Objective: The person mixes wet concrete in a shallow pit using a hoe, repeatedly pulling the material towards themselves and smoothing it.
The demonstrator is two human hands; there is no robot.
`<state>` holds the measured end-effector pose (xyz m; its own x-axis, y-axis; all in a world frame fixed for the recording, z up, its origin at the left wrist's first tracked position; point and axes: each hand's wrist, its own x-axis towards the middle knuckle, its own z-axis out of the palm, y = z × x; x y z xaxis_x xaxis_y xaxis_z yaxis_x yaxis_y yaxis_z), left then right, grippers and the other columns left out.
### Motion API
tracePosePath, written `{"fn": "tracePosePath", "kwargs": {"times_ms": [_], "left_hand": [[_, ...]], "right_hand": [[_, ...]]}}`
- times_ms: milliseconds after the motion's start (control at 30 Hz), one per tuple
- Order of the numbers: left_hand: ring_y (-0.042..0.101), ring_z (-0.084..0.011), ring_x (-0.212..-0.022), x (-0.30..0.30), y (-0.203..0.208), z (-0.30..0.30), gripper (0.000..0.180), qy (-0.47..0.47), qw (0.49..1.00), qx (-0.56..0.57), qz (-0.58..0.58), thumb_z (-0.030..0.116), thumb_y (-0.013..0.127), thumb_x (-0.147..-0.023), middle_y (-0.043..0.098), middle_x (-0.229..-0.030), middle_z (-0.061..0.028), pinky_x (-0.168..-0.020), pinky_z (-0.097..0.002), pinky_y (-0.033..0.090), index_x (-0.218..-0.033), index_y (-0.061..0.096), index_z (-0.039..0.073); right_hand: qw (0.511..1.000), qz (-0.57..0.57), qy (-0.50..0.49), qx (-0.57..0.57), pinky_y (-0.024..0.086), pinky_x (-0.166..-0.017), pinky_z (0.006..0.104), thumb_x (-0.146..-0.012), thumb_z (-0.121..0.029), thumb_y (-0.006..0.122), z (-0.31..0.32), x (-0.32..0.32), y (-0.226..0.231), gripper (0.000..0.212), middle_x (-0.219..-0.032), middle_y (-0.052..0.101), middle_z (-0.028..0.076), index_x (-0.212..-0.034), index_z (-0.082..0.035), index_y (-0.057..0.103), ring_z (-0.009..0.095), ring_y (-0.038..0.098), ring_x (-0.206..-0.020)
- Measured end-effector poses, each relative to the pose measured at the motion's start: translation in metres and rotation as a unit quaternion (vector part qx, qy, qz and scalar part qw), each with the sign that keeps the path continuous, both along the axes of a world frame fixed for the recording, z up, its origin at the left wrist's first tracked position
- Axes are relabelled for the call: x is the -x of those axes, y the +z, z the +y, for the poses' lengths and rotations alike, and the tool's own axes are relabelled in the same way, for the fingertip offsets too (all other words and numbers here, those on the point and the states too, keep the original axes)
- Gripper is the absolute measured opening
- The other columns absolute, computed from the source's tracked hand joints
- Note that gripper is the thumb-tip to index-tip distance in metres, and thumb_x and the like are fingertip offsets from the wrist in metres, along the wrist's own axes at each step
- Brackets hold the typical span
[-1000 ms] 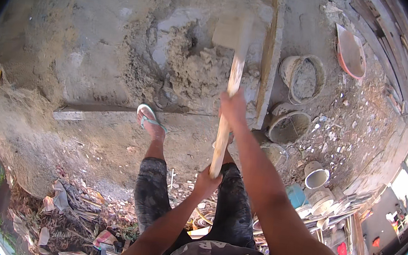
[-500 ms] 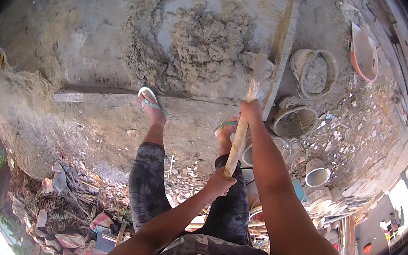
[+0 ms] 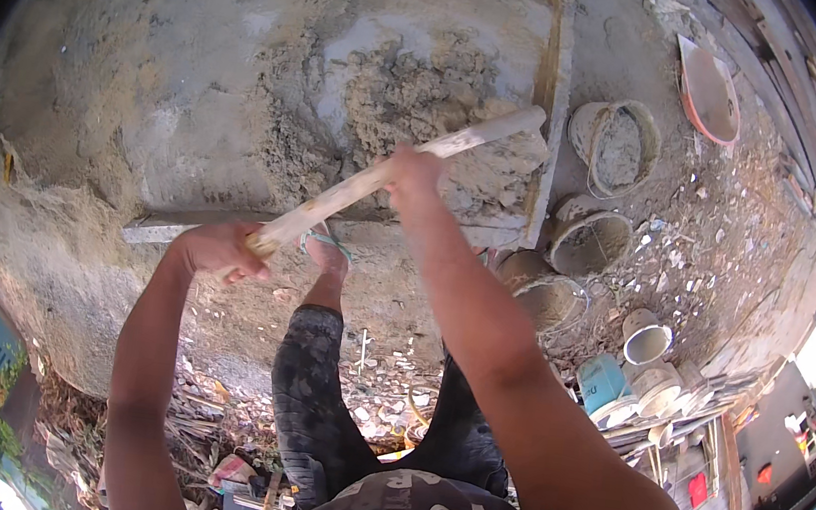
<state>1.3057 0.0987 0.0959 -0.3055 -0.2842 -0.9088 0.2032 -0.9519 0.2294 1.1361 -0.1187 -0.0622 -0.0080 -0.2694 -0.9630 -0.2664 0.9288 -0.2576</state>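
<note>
A long pale wooden tool handle slants from lower left to upper right in front of me. My left hand is closed round its near end, and my right hand grips it about midway. The far end reaches over a heap of wet grey mortar, close to the right-hand side board. What head the tool carries is not clear, as mortar and the handle cover it. Below the handle shows my left foot in a sandal, near the front board.
Right of the side board stand a mortar-filled bucket, another bucket and a third bucket. A shallow orange-rimmed pan lies farther off. A blue bucket and a white pail stand nearer. Rubble covers the ground.
The handle has swung from nearly upright in the picture to a slant. My left hand has moved far left and forward; my right hand has moved left and slightly forward.
</note>
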Motion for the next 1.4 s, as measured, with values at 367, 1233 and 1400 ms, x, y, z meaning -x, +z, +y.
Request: {"fn": "tracePosePath", "kwargs": {"times_ms": [367, 1233, 1400], "left_hand": [[0.072, -0.0370, -0.090, 0.243, 0.043, 0.099, 0.047, -0.041, 0.969, -0.008, -0.242, 0.029, 0.080, -0.079, 0.072, -0.094, -0.0235, -0.083, -0.0459, 0.055, -0.116, 0.064, 0.005], [0.066, -0.0200, -0.072, 0.460, -0.016, 0.011, 0.041, 0.219, 0.950, -0.151, -0.163, 0.021, 0.074, -0.082, 0.070, -0.081, -0.0151, -0.066, -0.0372, 0.053, -0.111, 0.063, -0.006], [0.072, -0.0327, -0.081, 0.426, -0.048, -0.041, 0.041, 0.161, 0.955, -0.061, -0.243, 0.023, 0.073, -0.084, 0.072, -0.090, -0.0205, -0.071, -0.0432, 0.055, -0.115, 0.063, -0.002]], "right_hand": [[0.993, -0.086, -0.057, 0.059, 0.052, -0.048, 0.0401, -0.089, -0.007, 0.057, 0.070, 0.139, 0.041, 0.031, -0.078, 0.051, 0.010, -0.113, -0.006, 0.037, 0.020, 0.055, -0.055], [0.915, 0.040, 0.383, 0.119, 0.054, -0.053, 0.0448, -0.086, -0.022, 0.060, 0.007, 0.186, -0.004, 0.042, -0.075, 0.067, 0.022, -0.117, 0.002, 0.044, 0.032, 0.068, -0.057], [0.920, 0.032, 0.337, 0.199, 0.054, -0.054, 0.0447, -0.085, -0.025, 0.062, -0.046, 0.163, -0.001, 0.042, -0.075, 0.067, 0.022, -0.111, 0.004, 0.047, 0.032, 0.068, -0.056]]}}
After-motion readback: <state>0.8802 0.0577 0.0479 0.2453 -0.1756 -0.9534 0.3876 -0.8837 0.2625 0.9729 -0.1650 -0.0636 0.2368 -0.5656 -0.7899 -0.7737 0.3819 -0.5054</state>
